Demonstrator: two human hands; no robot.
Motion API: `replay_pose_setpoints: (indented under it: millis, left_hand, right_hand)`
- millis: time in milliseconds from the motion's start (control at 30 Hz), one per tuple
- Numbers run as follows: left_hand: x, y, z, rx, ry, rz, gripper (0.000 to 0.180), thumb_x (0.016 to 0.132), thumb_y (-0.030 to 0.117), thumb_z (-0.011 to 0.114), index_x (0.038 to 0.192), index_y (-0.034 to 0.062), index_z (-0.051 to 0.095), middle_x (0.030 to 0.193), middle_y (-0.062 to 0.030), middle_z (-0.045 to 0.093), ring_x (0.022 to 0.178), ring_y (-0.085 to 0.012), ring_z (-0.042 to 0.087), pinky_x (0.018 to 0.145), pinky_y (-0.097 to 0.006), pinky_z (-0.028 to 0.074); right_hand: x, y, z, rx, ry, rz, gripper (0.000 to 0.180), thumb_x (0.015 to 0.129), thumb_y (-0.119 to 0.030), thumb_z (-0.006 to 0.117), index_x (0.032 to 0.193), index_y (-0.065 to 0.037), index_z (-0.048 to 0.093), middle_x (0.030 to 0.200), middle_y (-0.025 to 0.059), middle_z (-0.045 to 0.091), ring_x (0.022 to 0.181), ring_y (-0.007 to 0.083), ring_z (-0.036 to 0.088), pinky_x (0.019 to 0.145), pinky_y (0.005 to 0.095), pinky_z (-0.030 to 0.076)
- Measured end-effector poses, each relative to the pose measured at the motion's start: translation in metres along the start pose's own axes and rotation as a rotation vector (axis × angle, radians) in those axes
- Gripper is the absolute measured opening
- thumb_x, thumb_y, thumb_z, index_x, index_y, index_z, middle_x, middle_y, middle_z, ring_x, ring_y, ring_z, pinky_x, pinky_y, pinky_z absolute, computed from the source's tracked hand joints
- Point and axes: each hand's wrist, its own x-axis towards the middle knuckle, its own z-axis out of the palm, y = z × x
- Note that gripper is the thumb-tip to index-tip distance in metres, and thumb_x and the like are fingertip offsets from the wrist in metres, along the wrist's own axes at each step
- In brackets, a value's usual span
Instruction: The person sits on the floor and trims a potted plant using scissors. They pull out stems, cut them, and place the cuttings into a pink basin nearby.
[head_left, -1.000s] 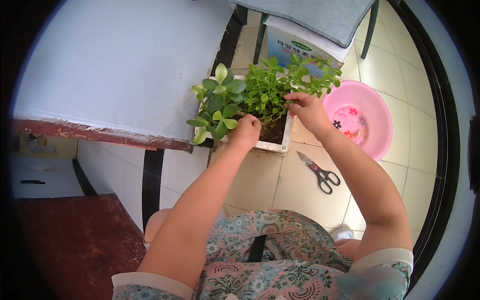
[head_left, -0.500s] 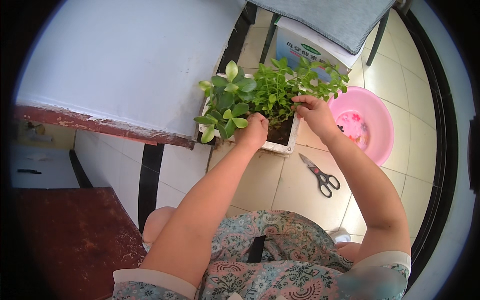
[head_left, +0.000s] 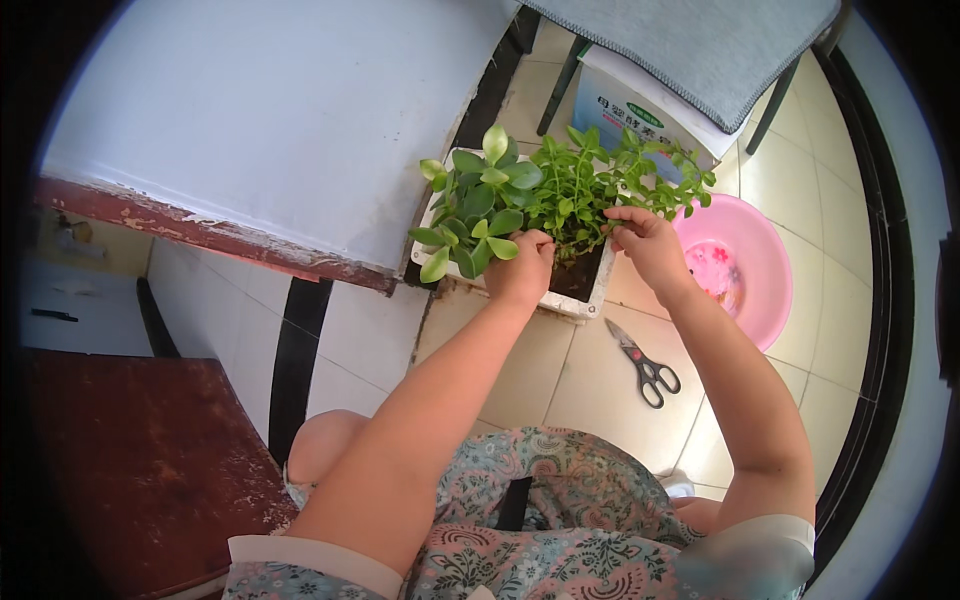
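The person sits low over a white rectangular planter box that stands on the pale tiled floor, with both bare forearms reaching forward from the lower edge of the picture. The left hand rests at the near rim of the box, its fingers curled and pressed together into the base of the broad-leaved light green plant; whether it really pinches a stem I cannot tell, because the leaves cover the fingertips. The right hand is at the right side of the box, among the small-leaved bushy green plant, with the fingers bent inward and close together, but what is between them is hidden. Dark soil shows in the box between the two hands. A pair of scissors with black handles lies open on the floor just to the right of the box, near the right forearm. A round pink plastic basin stands on the floor further right, just beside the right hand. A white wall ledge with a worn red edge is to the left of the planter box.
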Motion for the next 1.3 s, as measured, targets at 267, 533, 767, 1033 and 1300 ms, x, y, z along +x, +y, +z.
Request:
replay_pose_setpoints:
  millis: [267, 533, 767, 1033, 1300]
  left_hand:
    - [-0.003, 0.010, -0.004, 0.025, 0.016, 0.017, 0.010, 0.088, 0.027, 0.059, 0.091, 0.0186, 0.063, 0.093, 0.0031, 0.066, 0.084, -0.0221, 0.064, 0.073, -0.036, 0.049]
    - [-0.011, 0.008, -0.006, -0.094, 0.105, 0.132, 0.015, 0.095, 0.026, 0.051, 0.094, 0.0124, 0.057, 0.094, -0.0053, 0.064, 0.084, -0.0268, 0.063, 0.072, -0.039, 0.049]
    - [-0.017, 0.027, -0.003, -0.227, 0.060, 0.419, 0.014, 0.087, 0.019, 0.065, 0.098, 0.0117, 0.061, 0.084, -0.0048, 0.062, 0.069, -0.0240, 0.062, 0.060, -0.036, 0.048]
    - [-0.015, 0.033, 0.003, -0.112, 0.121, 0.422, 0.011, 0.085, 0.019, 0.065, 0.093, 0.0125, 0.060, 0.082, -0.0029, 0.060, 0.070, -0.0256, 0.062, 0.061, -0.037, 0.048]
    - [-0.021, 0.029, -0.008, -0.293, 0.103, 0.344, 0.011, 0.092, 0.019, 0.058, 0.087, 0.0094, 0.060, 0.086, -0.0045, 0.059, 0.075, -0.0269, 0.060, 0.064, -0.037, 0.047]
  right_hand:
    - [-0.002, -0.002, -0.001, 0.004, 0.002, -0.010, 0.028, 0.088, 0.000, 0.053, 0.114, 0.003, 0.061, 0.095, 0.0075, 0.068, 0.074, 0.0094, 0.058, 0.071, 0.0239, 0.048]
    - [0.003, -0.001, -0.003, -0.030, 0.024, -0.009, 0.028, 0.087, -0.003, 0.056, 0.114, 0.002, 0.063, 0.090, 0.0076, 0.069, 0.072, 0.0103, 0.060, 0.069, 0.0242, 0.048]
    - [0.009, 0.001, -0.002, -0.054, 0.044, -0.021, 0.028, 0.084, -0.004, 0.059, 0.111, 0.001, 0.066, 0.086, 0.0080, 0.069, 0.069, 0.0110, 0.060, 0.066, 0.0255, 0.048]
    - [0.008, 0.000, -0.001, -0.086, 0.062, -0.016, 0.028, 0.084, -0.006, 0.058, 0.110, 0.000, 0.066, 0.084, 0.0090, 0.069, 0.067, 0.0108, 0.061, 0.064, 0.0259, 0.049]
    - [0.009, -0.002, 0.000, -0.153, 0.072, -0.023, 0.030, 0.082, -0.010, 0.059, 0.109, 0.000, 0.067, 0.080, 0.0092, 0.070, 0.066, 0.0121, 0.063, 0.063, 0.0278, 0.050]
